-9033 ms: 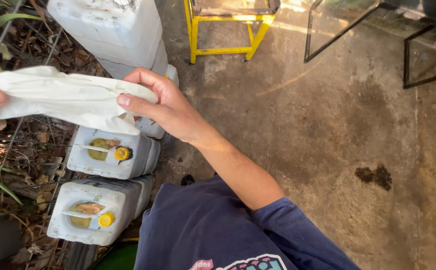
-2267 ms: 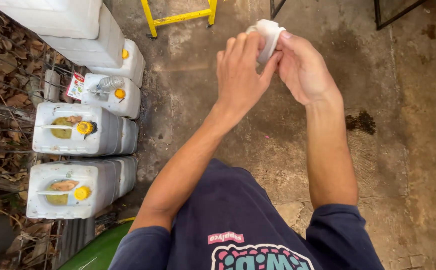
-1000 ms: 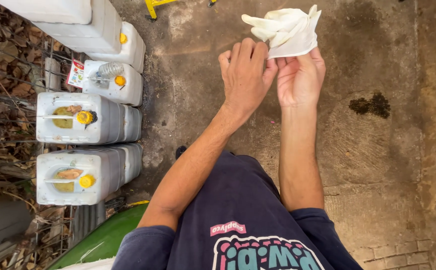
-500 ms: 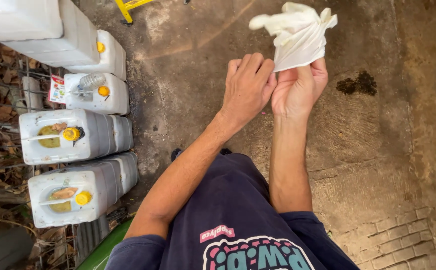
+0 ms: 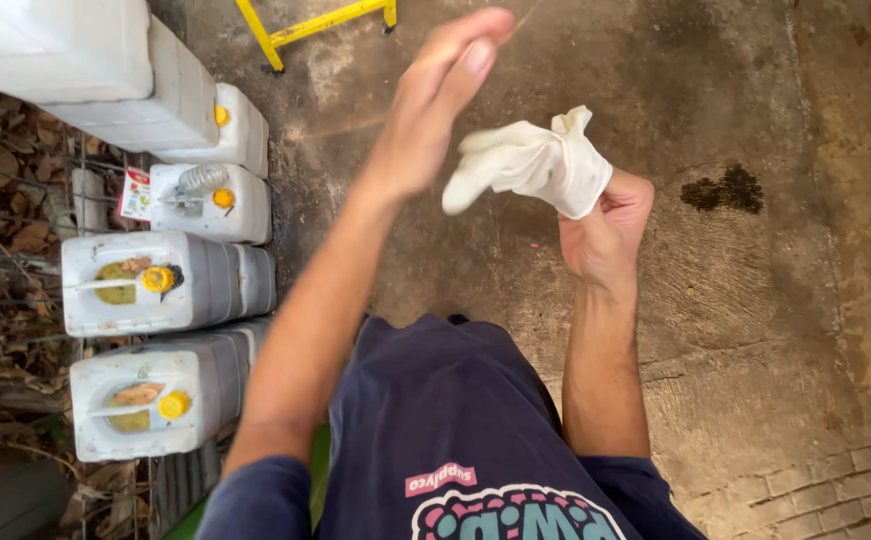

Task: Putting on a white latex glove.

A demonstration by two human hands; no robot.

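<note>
Head view, right hand: the right hand (image 5: pixel 605 235) is raised with its fingers curled shut around the cuff end of a white glove (image 5: pixel 535 160); the glove's limp fingers flop out to the left, above the hand.
Head view, left hand: the left hand (image 5: pixel 435 110) hangs in the air just left of the glove, open and flat, fingers together and stretched, holding nothing and not touching the glove.
Glove position: in mid-air over the concrete floor (image 5: pixel 755 330), between the two hands, well clear of anything on the ground.
Doing the step well: as I judge it, the glove goes on more easily if the cuff is held wide by its rim, not bunched in the fist, so the other hand can find the opening; the crumpled fingers would want shaking straight first.
Glove material: thin, soft and rubbery-looking, creased, off-white, with no stiffness of its own.
Floor: rough grey concrete, stained, with one dark blotch (image 5: pixel 720 190) toward the right edge and brick-like paving at the lower right corner.
Left edge: a row of white plastic jerrycans (image 5: pixel 205 290) with yellow caps (image 5: pixel 160 280), boxy and ribbed, beside dry leaves (image 5: pixel 5 200).
Top edge: part of a yellow metal frame (image 5: pixel 305 25).
Clothing: a navy shirt (image 5: pixel 435 430) with a printed chest.
</note>
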